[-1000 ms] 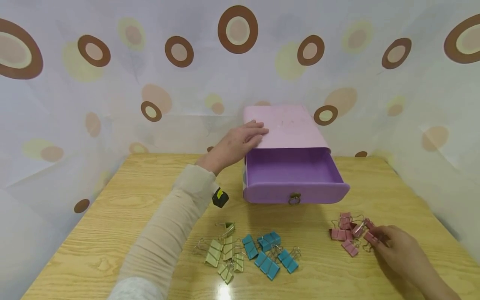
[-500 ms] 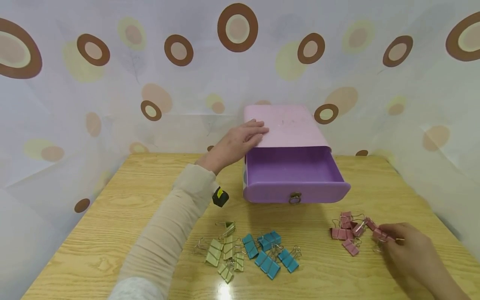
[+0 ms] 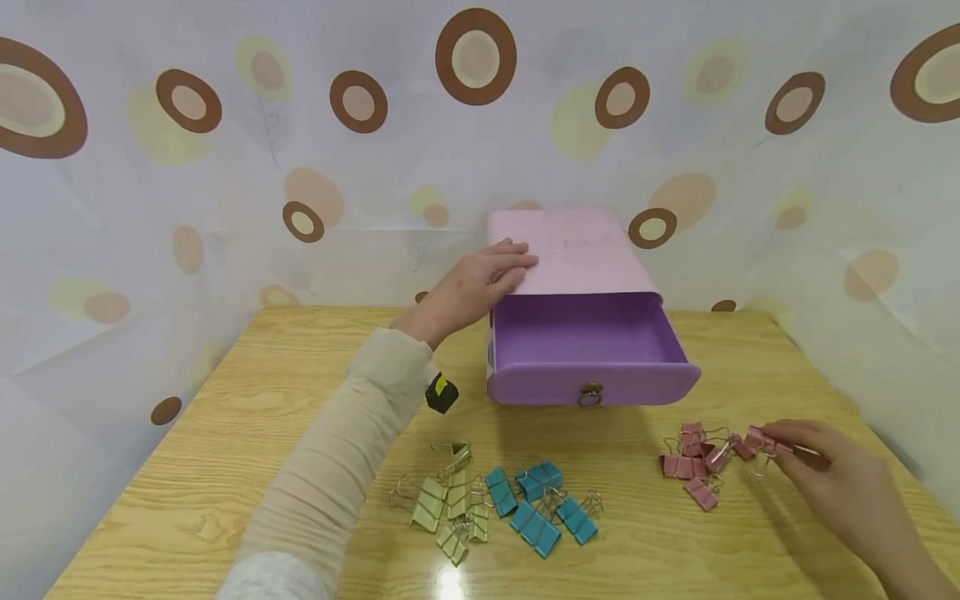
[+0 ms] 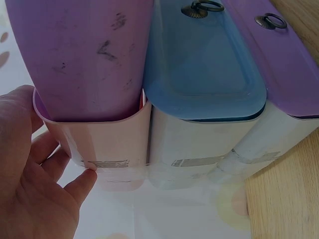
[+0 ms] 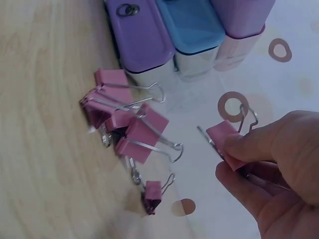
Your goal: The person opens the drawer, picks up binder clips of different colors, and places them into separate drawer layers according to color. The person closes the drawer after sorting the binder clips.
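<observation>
My right hand (image 3: 847, 492) pinches a pink binder clip (image 5: 224, 139) between thumb and fingers, held up over the table's right side. Just left of it lies a loose heap of several pink binder clips (image 3: 681, 467), their wire handles pointing various ways. My left hand (image 3: 472, 287) rests on the top left edge of a pink drawer box (image 3: 573, 254), fingers laid along it. The box's top purple drawer (image 3: 592, 387) is pulled out toward me, its inside bare. In the left wrist view, a blue drawer (image 4: 209, 59) and another purple drawer (image 4: 279, 55) are pushed in.
Several yellow-green binder clips (image 3: 427, 504) lie front centre on the wooden table (image 3: 247, 433). Beside them are several blue binder clips (image 3: 536, 529). A small black-and-yellow object (image 3: 441, 393) shows by my left cuff. A patterned sheet (image 3: 420, 158) hangs behind.
My right hand has drawn a pink binder clip away from the heap, rightward and then upward. The left hand stays on the box.
</observation>
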Motion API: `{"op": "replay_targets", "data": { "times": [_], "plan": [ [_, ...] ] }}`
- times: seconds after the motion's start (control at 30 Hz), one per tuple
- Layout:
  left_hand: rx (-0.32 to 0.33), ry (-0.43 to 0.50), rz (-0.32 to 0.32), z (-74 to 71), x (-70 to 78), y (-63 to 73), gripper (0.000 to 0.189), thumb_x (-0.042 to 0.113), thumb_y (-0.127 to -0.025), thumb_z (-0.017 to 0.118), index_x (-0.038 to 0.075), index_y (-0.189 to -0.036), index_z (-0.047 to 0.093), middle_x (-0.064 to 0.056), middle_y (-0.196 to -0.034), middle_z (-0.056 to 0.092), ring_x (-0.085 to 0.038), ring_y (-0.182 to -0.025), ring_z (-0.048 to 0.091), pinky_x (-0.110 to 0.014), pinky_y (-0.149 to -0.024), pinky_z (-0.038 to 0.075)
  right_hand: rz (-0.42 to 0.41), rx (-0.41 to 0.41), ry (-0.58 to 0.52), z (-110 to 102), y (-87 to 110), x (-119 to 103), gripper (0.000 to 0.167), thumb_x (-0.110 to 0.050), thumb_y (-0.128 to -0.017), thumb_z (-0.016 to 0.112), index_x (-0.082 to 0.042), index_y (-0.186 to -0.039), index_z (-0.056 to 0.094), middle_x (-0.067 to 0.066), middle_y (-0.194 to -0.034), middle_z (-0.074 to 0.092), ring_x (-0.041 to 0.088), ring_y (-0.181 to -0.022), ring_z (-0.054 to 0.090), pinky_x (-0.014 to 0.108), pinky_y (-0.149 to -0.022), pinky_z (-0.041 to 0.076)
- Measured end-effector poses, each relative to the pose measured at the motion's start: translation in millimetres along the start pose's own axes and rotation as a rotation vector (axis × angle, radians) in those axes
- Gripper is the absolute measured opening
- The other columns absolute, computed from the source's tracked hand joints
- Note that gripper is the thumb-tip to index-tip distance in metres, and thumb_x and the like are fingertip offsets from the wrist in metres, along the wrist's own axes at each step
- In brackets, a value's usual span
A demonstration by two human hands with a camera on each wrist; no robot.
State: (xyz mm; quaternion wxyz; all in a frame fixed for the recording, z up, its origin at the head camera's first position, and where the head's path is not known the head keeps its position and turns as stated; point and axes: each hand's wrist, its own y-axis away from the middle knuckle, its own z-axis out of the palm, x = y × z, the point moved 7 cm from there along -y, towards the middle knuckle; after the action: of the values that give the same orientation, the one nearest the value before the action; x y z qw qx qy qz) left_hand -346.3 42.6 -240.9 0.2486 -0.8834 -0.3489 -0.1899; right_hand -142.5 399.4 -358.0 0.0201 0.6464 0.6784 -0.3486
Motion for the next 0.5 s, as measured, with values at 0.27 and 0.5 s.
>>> {"op": "replay_targets", "data": {
  "times": [0.27,0.5],
  "plan": [
    [-0.001,0.004,0.006,0.7,0.1,-0.9,0.040,0.028,-0.107,0.045,0.017,-0.144,0.054,-0.001,-0.158,0.040,-0.015,-0.152,0.024,-0.027,-0.126,0.019,-0.057,0.054,-0.092,-14.5,-17.8,-20.9,0.022,-0.001,-0.092,0.068,-0.004,-0.113,0.073,-0.014,-0.111,0.068,-0.029,-0.104,0.044,-0.006,-0.075,0.044],
    [0.004,0.008,0.010,0.5,1.4,-1.0,0.039,0.028,-0.107,0.045,0.017,-0.143,0.055,-0.001,-0.158,0.041,-0.015,-0.152,0.025,-0.027,-0.126,0.019,-0.130,0.104,-0.117,-27.4,-37.9,-53.0,0.025,0.005,-0.089,0.068,-0.003,-0.112,0.073,-0.006,-0.111,0.067,-0.024,-0.107,0.049,-0.005,-0.081,0.043]
  ]
}}
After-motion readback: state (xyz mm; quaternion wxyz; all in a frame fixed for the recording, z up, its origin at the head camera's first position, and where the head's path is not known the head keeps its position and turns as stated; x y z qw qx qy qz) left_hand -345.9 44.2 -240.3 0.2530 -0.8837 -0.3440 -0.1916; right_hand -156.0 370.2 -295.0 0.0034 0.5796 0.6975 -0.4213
